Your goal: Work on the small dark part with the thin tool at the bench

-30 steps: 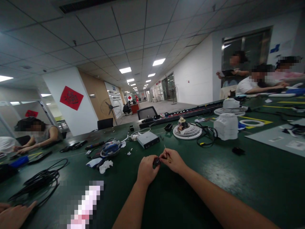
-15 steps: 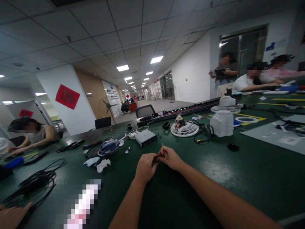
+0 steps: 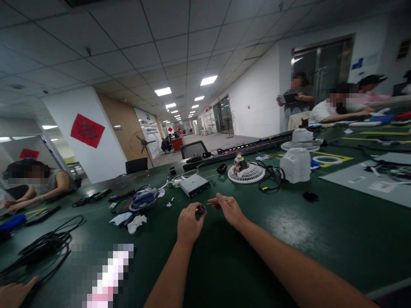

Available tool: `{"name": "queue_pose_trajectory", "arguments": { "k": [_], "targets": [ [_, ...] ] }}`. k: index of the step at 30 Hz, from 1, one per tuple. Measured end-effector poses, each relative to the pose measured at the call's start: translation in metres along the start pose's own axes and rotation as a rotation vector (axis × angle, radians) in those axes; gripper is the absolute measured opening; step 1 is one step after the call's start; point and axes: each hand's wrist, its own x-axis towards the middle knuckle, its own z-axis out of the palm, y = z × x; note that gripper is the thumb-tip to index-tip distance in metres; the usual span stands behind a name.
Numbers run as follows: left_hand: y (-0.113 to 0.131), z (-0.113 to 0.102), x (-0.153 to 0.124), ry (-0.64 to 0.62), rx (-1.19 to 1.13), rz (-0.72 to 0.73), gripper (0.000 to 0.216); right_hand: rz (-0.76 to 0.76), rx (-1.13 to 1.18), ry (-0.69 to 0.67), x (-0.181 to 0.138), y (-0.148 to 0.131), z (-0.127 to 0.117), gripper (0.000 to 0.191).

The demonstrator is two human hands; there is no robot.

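Observation:
My left hand (image 3: 189, 224) is closed round a small dark cylindrical part (image 3: 201, 209), whose round end faces right. Just to its right, my right hand (image 3: 230, 210) pinches a thin, pale, rod-like tool (image 3: 228, 200); it lies nearly level, its tip pointing at the dark part with a small gap between them. Too little of the tool shows to name its kind. Beyond my hands sits a flat silver-grey metal box (image 3: 195, 185). Behind and to the right of it, a white fan grille (image 3: 253, 173) carries an exposed motor assembly (image 3: 240, 163).
A white plastic housing (image 3: 294, 166) and coiled black cable (image 3: 276, 175) stand on the right. On the left are a bowl of blue items (image 3: 144, 198), crumpled white tissue (image 3: 137, 223) and black cable (image 3: 41, 248). Another person's hand (image 3: 19, 293) rests at lower left.
My hands have drawn apart. The left hand now shows the dark part's round end, and the tool in my right hand has swung from upright to nearly level. The view shifted slightly.

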Motion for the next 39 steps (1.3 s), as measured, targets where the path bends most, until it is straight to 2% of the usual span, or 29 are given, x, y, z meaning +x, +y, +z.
{"name": "queue_pose_trajectory", "arguments": {
  "k": [2,9,24,26,31,39],
  "targets": [
    [-0.002,0.000,0.000,0.017,0.002,-0.023,0.023,0.033,0.026,0.001,0.001,-0.003,0.000,0.059],
    [0.000,-0.001,0.000,-0.026,0.033,0.012,0.022,0.077,0.073,-0.030,0.001,0.004,0.003,0.045],
    [0.003,-0.001,-0.001,-0.058,0.014,0.036,0.023,0.144,0.216,-0.060,0.003,0.013,0.001,0.044],
    [0.003,0.000,-0.001,-0.078,0.028,0.040,0.024,0.149,0.187,-0.031,0.004,0.015,0.000,0.044],
    [0.004,0.001,-0.001,-0.095,0.053,0.068,0.025,0.201,0.193,-0.077,0.005,0.016,0.001,0.047],
    [0.005,0.003,-0.001,-0.140,0.091,0.090,0.022,0.230,0.184,-0.073,0.004,0.015,0.003,0.047]
  ]
}}
